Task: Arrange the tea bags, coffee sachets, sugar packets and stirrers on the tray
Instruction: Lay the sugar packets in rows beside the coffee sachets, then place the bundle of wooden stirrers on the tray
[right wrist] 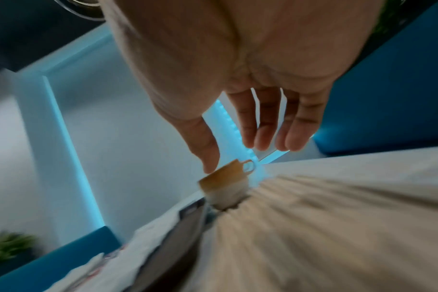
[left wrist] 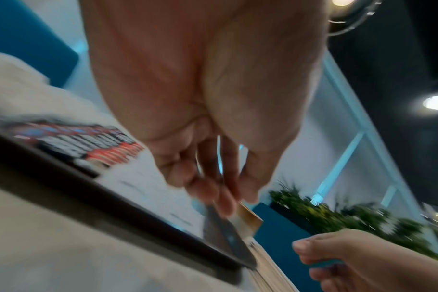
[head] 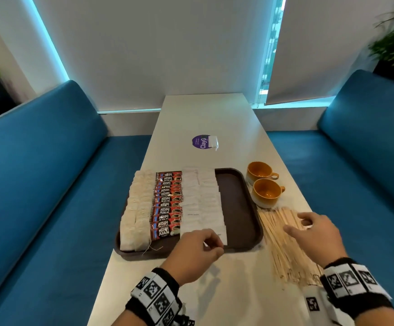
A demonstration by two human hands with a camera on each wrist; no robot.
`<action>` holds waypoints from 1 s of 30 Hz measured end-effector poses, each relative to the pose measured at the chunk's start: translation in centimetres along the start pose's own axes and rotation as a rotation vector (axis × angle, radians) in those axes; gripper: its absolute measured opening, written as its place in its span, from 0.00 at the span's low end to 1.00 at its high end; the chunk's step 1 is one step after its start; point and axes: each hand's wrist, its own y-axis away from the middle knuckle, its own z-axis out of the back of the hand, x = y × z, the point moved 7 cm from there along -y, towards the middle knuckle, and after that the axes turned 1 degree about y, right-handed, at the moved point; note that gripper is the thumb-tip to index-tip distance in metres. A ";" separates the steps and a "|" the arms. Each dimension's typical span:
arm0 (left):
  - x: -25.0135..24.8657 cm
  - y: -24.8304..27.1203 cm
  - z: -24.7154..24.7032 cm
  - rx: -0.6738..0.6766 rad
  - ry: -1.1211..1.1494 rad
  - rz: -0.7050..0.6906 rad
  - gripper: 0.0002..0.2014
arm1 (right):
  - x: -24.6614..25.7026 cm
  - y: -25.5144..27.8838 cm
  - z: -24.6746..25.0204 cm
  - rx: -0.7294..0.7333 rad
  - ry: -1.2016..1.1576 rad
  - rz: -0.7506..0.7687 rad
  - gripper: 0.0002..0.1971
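Both wrist views are blurred, so fine detail is lost. On the white surface [head: 214,290] the brown tray [head: 238,208] holds rows of tea bags [head: 137,208], coffee sachets [head: 167,203] and sugar packets [head: 203,201]. Two orange cups [head: 265,187] stand beside it. The right hand [head: 313,234] hovers loose-fingered over the stirrers [head: 283,245]; the left hand [head: 196,252] pinches the nearest sugar packet [head: 221,234].

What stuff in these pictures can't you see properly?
- Head view: the left hand covers the nearest sugar packets.
- Head view: the right hand hides part of the stirrers.
- Left wrist view: coffee sachets blurred, print unreadable.
- Right wrist view: cup smeared by motion.
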 end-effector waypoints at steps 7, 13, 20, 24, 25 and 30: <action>-4.8 -1.1 -9.2 0.331 -0.253 -0.027 0.22 | -5.9 -0.7 -1.7 0.215 0.424 -0.188 0.57; -5.3 -1.9 -13.3 0.425 -0.269 0.022 0.21 | -3.1 0.5 -3.1 0.266 0.422 -0.207 0.53; -4.4 -1.3 -14.7 0.490 -0.298 -0.095 0.18 | -2.9 0.2 -4.2 0.220 0.443 -0.181 0.46; -3.9 -1.3 -13.3 0.401 -0.167 -0.112 0.13 | -3.0 0.0 -4.5 0.206 0.385 -0.150 0.35; -3.5 -1.3 -13.0 0.380 -0.147 -0.100 0.13 | -3.1 0.1 -4.5 0.205 0.392 -0.136 0.33; -2.8 -1.0 -11.6 0.292 -0.202 -0.133 0.14 | -4.1 2.3 -4.3 0.252 0.389 -0.088 0.22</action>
